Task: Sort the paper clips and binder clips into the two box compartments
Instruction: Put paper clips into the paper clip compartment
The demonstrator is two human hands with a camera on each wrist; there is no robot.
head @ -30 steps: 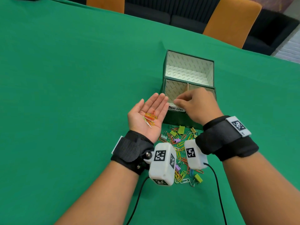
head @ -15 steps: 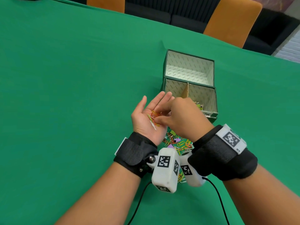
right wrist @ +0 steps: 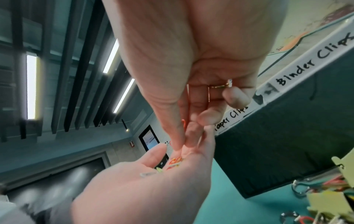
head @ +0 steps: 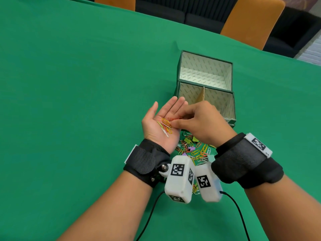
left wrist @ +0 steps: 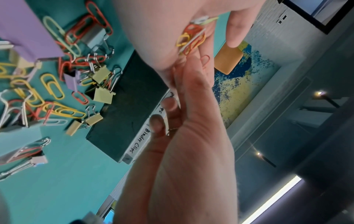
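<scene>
Table: green cloth table (head: 69, 84), orange chairs (head: 251, 23) behind it.
Box: green box (head: 205, 87) just past the hands, its front half split by a card divider, labels reading "Paper Clips" and "Binder Clips".
Left hand: left hand (head: 160, 124) palm up, fingers straight, a few paper clips (head: 165, 126) on the palm.
Right hand: right hand (head: 199, 126) over that palm, fingers pinching a red paper clip (left wrist: 205, 59).
Pile: loose clips (head: 194, 150) on the cloth below both hands.
</scene>
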